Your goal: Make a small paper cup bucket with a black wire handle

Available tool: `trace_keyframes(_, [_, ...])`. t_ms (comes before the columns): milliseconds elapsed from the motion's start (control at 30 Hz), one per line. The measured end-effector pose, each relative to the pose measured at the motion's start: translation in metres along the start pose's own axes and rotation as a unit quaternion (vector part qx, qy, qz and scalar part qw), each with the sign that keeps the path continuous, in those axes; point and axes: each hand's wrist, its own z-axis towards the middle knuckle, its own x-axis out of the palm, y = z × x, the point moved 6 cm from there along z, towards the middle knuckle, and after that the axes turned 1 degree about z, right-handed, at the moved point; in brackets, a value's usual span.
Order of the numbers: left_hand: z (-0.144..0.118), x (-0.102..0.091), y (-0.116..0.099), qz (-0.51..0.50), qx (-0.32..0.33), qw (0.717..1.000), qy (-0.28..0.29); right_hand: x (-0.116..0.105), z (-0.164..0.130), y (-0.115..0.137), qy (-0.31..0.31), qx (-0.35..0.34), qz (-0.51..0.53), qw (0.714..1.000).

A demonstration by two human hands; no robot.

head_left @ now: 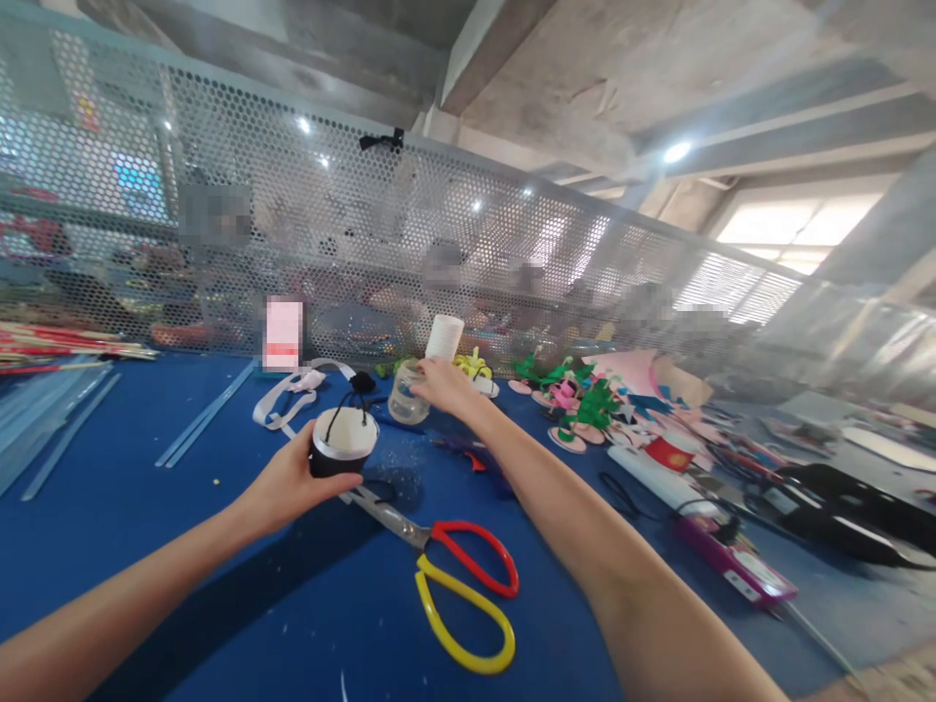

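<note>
My left hand grips a small black cup with a white rim, held just above the blue table. A thin black cord loops over the cup's top. My right hand reaches farther out and holds a small clear jar near its top. A white paper cup stands right behind that hand. Scissors with one red and one yellow handle lie on the table between my forearms, their blades pointing toward the black cup.
White straps lie left of the jar. Green, pink and yellow paper craft pieces crowd the right side, with a white roll and a purple tool. Long sticks lie far left. A perforated metal screen backs the table.
</note>
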Motion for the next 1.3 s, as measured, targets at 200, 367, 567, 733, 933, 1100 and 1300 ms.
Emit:
trace_keyframes(200, [0.002, 0.001, -0.005, -0.013, -0.004, 1.000, -0.008, -0.026, -0.054, 0.060, 0.007, -0.118, 0.276, 0.954])
trace_keyframes(367, [0.005, 0.011, -0.009, -0.044, 0.026, 0.999, 0.004, -0.015, -0.088, 0.078, -0.013, -0.105, 0.338, 0.935])
trace_keyframes(567, [0.014, 0.023, -0.012, -0.059, 0.012, 0.997, 0.047, -0.016, -0.095, 0.060, -0.061, -0.089, 0.337, 0.935])
trace_keyframes(733, [0.022, 0.026, -0.013, -0.055, -0.018, 0.998, 0.031, -0.042, -0.081, 0.025, -0.092, -0.114, 0.284, 0.948])
trace_keyframes(933, [0.025, 0.021, -0.009, 0.034, -0.036, 0.999, 0.011, -0.069, -0.035, -0.060, -0.199, 0.088, 0.047, 0.975])
trace_keyframes(1100, [0.029, 0.021, -0.009, 0.073, 0.000, 0.997, 0.032, -0.022, 0.004, -0.087, -0.102, 0.149, -0.118, 0.977])
trace_keyframes(1300, [0.035, 0.018, -0.011, 0.121, 0.066, 0.990, 0.032, 0.022, 0.027, -0.093, -0.076, 0.107, -0.148, 0.980])
